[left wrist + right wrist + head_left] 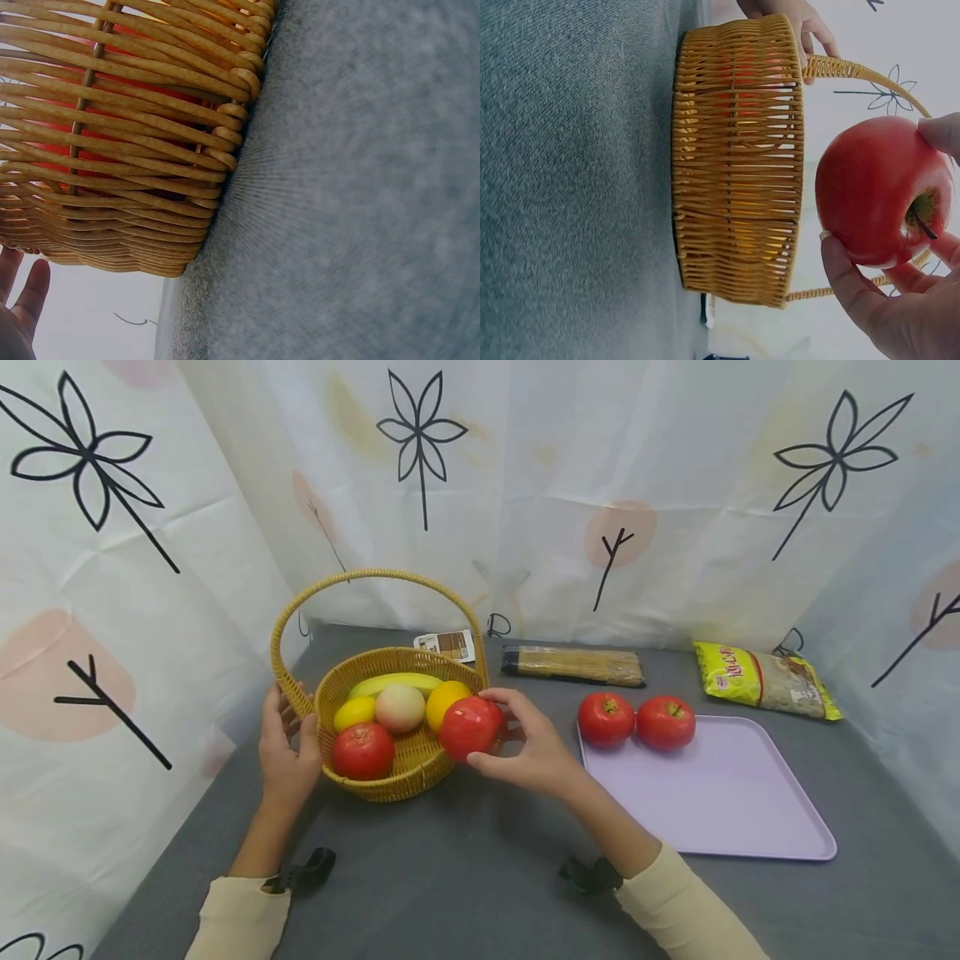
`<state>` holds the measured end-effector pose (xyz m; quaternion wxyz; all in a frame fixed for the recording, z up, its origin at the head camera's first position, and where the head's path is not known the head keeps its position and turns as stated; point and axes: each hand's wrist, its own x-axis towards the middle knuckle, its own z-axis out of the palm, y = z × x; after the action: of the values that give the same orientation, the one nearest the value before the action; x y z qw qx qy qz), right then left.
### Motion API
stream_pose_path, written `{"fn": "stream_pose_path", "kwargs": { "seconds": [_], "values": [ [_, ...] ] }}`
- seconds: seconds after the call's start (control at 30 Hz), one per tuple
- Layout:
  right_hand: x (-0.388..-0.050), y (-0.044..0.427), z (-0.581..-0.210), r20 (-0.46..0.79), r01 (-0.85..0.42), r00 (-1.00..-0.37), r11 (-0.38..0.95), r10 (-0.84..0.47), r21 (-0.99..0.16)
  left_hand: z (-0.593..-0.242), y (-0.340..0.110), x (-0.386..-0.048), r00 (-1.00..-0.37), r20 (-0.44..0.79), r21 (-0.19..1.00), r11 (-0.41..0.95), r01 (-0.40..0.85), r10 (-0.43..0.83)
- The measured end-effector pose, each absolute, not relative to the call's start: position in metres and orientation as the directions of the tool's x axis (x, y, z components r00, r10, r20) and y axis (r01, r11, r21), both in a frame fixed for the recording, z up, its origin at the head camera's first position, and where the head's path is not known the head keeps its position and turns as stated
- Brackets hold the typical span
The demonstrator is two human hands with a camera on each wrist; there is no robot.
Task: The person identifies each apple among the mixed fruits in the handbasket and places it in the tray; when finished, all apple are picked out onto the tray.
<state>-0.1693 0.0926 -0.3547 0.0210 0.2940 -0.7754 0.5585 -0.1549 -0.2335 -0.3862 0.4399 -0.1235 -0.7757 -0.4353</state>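
My right hand (528, 752) pinches a red apple (471, 728) at the right rim of a wicker basket (397, 785); in the right wrist view the apple (877, 187) shows its stem, with fingers and thumb round it. Inside the basket lie a banana (393, 683), a yellow fruit (354, 714), a peach (401, 707), an orange (447, 700) and a red fruit (363, 751). My left hand (288, 752) touches the left side of the basket near the handle's base, fingers behind it and thumb in front. In the left wrist view its fingertips are beside the weave (112, 225).
To the right, a lilac tray (712, 793) has two red fruits (606, 720) (665, 723) at its back left corner. Along the back are a small labelled packet (447, 645), a pack of thin sticks (573, 665) and a yellow food bag (765, 681). A patterned curtain (555, 510) hangs behind.
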Motion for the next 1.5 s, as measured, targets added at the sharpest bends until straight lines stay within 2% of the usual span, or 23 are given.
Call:
{"fn": "stream_pose_path", "kwargs": {
  "seconds": [0.2, 0.37, 1.5],
  "values": [
    [-0.168, 0.099, -0.353, 0.384, -0.505, -0.817, 0.214, -0.43, -0.836, -0.383, -0.232, -0.154, -0.567, 0.803, 0.553, 0.587, 0.591, -0.185],
    [-0.167, 0.105, -0.353, 0.392, -0.513, -0.817, 0.221, -0.423, -0.829, -0.383, -0.231, -0.153, -0.58, 0.791, 0.567, 0.586, 0.578, -0.193],
    [-0.163, 0.136, -0.359, 0.317, -0.453, -0.865, 0.332, -0.389, -0.828, -0.391, -0.235, -0.157, -0.56, 0.81, 0.546, 0.571, 0.613, -0.174]
  ]
}}
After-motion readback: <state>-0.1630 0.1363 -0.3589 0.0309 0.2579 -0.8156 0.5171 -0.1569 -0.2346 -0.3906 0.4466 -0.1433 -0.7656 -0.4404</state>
